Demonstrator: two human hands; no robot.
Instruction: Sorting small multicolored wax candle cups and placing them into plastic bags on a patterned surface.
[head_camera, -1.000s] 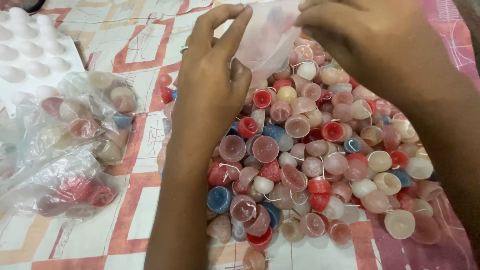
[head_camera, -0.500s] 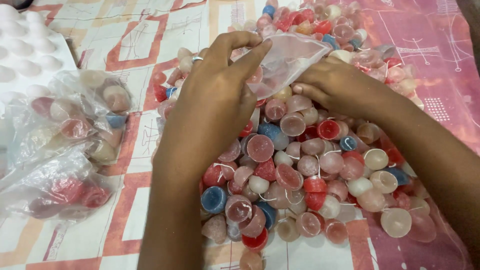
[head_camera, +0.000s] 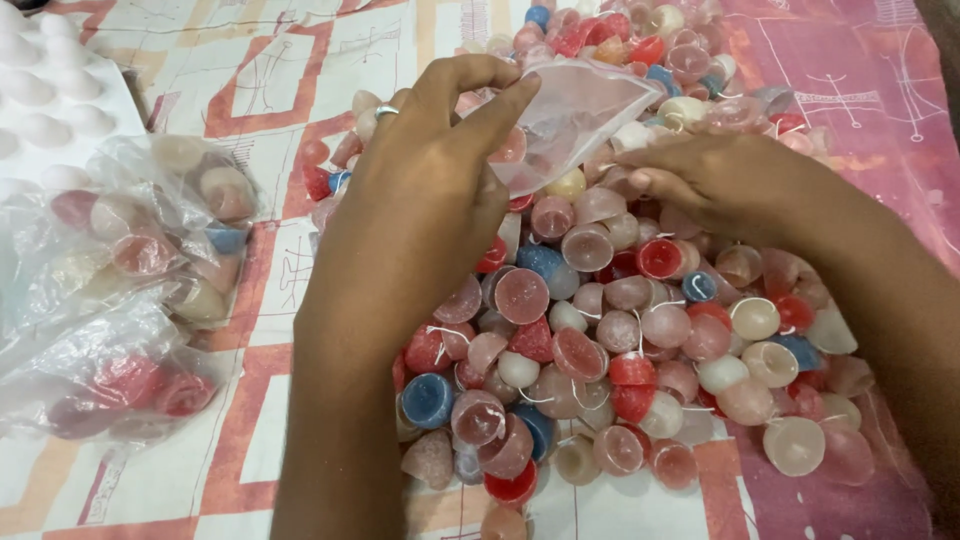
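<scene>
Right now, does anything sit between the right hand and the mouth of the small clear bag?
Nothing visible does. The left hand pinches the clear bag with its mouth toward the right hand, which rests on the candle pile just below it.

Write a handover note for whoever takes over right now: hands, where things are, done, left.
Left hand: pinches the rim of a small clear bag, holding it open over the pile.
Right hand: flat on the candle pile, fingers among the candles beside the bag mouth; grip not visible.
Things: loose small wax candles in pink, red, blue and white heaped on the patterned cloth.
Done: filled bags lie at left beside a white mould tray.
Left: the held bag looks empty; most candles remain loose.
</scene>
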